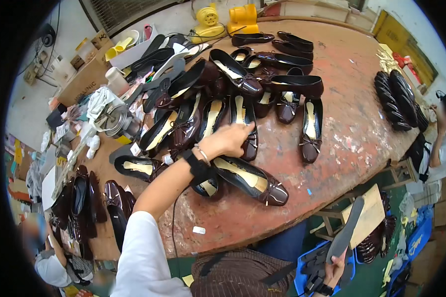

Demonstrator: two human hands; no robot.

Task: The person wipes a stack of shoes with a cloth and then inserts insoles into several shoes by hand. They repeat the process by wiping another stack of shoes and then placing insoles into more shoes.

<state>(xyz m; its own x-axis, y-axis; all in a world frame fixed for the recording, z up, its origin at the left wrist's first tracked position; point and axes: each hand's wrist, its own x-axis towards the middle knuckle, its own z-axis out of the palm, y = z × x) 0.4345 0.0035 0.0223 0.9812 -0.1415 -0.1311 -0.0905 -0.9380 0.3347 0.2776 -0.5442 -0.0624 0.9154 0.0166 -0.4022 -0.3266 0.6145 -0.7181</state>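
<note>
My left hand (pixel 229 140) reaches into a heap of dark burgundy patent flats with small bows. Its fingers bend over the front of one upright flat (pixel 241 110) with a pale insole, gripping it. Just below that wrist lies another burgundy flat (pixel 276 193), toe to the right, its pale lining showing. Low at the right, beyond the table's edge, my right hand (pixel 335 269) holds a long dark grey insole (pixel 347 228) by its lower end, the other end pointing up. Beneath it sits a blue basket (pixel 301 271) with more dark pieces.
The reddish worn table (pixel 352 119) carries more flats at the back and a dark pair (pixel 395 101) at right. Tools, a metal can (pixel 119 120) and cartons crowd the left. Yellow blowers (pixel 208 22) stand behind. A wooden stool (pixel 366 215) is near my right hand. People sit at both sides.
</note>
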